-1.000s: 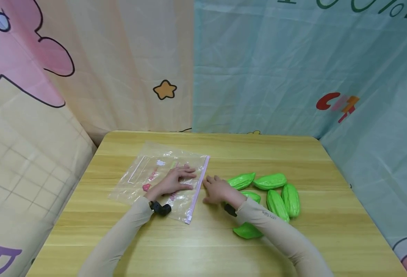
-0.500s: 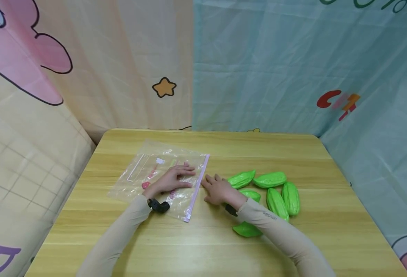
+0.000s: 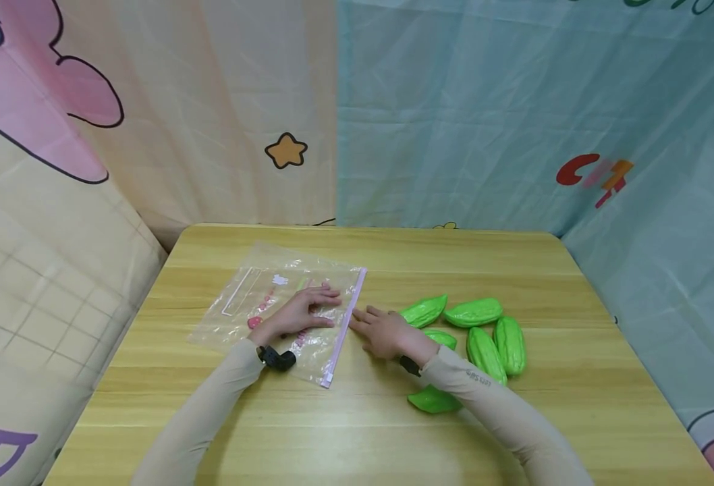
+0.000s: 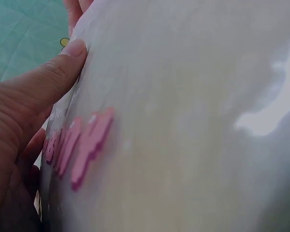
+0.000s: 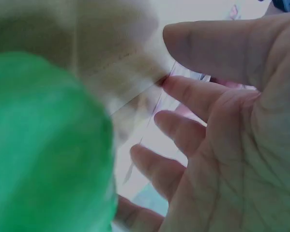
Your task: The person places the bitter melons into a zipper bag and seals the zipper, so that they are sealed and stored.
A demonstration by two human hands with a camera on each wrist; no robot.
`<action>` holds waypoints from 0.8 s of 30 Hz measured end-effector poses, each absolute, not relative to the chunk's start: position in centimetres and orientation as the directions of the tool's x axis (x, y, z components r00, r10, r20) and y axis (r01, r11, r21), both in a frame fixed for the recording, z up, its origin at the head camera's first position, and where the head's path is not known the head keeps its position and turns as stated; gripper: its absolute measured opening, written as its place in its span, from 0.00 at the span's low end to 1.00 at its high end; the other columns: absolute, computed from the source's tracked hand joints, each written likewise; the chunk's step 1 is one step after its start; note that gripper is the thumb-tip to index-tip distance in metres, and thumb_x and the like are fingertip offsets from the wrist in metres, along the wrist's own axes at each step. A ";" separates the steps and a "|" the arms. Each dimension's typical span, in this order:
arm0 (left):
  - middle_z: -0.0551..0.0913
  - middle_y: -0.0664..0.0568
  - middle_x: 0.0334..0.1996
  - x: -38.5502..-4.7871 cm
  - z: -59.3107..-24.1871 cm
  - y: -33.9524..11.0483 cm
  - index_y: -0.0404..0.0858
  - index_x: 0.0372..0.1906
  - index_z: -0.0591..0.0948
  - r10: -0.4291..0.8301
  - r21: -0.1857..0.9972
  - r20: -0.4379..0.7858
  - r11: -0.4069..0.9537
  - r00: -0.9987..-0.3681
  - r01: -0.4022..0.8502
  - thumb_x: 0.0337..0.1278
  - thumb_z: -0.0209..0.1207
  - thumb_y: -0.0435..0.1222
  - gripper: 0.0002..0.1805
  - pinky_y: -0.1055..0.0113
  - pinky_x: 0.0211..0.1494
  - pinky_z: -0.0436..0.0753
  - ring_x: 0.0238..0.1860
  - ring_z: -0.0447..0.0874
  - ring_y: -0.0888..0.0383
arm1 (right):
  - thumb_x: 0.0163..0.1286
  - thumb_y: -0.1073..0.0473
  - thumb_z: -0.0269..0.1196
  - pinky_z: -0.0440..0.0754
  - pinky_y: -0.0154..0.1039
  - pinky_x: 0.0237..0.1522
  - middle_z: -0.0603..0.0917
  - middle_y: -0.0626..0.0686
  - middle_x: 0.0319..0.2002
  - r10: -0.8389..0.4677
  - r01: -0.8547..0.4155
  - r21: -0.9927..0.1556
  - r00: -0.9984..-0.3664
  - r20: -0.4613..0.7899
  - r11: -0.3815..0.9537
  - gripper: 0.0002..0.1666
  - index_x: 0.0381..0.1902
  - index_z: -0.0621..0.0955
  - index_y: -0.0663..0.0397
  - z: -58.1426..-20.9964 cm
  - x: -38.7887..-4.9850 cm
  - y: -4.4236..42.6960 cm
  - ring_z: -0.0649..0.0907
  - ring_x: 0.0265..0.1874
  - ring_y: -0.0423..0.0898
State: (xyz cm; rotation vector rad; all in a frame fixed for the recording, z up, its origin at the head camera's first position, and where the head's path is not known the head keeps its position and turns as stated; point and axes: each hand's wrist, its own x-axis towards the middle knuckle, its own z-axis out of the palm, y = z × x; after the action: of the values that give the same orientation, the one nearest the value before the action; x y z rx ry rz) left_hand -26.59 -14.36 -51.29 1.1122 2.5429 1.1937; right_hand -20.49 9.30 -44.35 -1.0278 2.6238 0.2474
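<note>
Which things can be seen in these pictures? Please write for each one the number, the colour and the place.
Table: one, light wood colour, in the lower part of the head view.
Zip bag: one, clear with pink print and a lilac strip, lying on the table.
Gourds: six visible, bright green, on the table right of the bag, some partly hidden.
Cloth: number of pieces unclear, beige and pale blue, behind and beside the table.
Prints: several, including a pink figure and an orange star, on the cloth.
Sleeves: two, beige, from the lower edge.
Wrist devices: two, black, by the sleeve ends.
Left grip: one, bare, resting on the bag.
Right grip: one, bare, beside the strip; contact unclear.
</note>
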 end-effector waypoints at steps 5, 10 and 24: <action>0.70 0.45 0.63 -26.7 -51.5 -14.3 0.36 0.56 0.79 0.666 0.700 0.195 0.420 -0.720 0.578 0.50 0.69 0.41 0.27 0.51 0.71 0.34 0.69 0.55 0.46 | 0.73 0.55 0.54 0.66 0.54 0.61 0.57 0.53 0.72 -0.665 -0.678 -0.121 -0.643 -0.380 0.725 0.31 0.71 0.63 0.51 -44.2 -21.4 9.4 0.59 0.69 0.56; 0.71 0.45 0.63 -26.7 -51.6 -14.3 0.36 0.55 0.79 0.663 0.694 0.215 0.413 -0.717 0.590 0.48 0.70 0.40 0.27 0.49 0.71 0.35 0.69 0.56 0.45 | 0.72 0.60 0.55 0.65 0.52 0.62 0.65 0.59 0.67 -0.673 -0.634 -0.228 -0.683 -0.283 0.739 0.27 0.67 0.68 0.59 -44.5 -22.6 9.1 0.67 0.64 0.59; 0.72 0.43 0.62 -26.7 -51.6 -14.3 0.35 0.54 0.80 0.665 0.685 0.250 0.392 -0.704 0.614 0.46 0.71 0.39 0.28 0.47 0.70 0.36 0.68 0.58 0.43 | 0.58 0.46 0.69 0.76 0.48 0.43 0.81 0.54 0.33 -0.536 -0.503 -0.198 -0.824 -0.186 0.842 0.22 0.45 0.84 0.53 -45.0 -24.8 7.4 0.76 0.40 0.52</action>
State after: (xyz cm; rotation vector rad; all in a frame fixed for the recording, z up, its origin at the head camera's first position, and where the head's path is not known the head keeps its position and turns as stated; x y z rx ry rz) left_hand -26.65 -14.31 -51.60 1.1801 2.5668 1.2199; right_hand -24.82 7.39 -44.96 -0.7975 2.7869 -0.2051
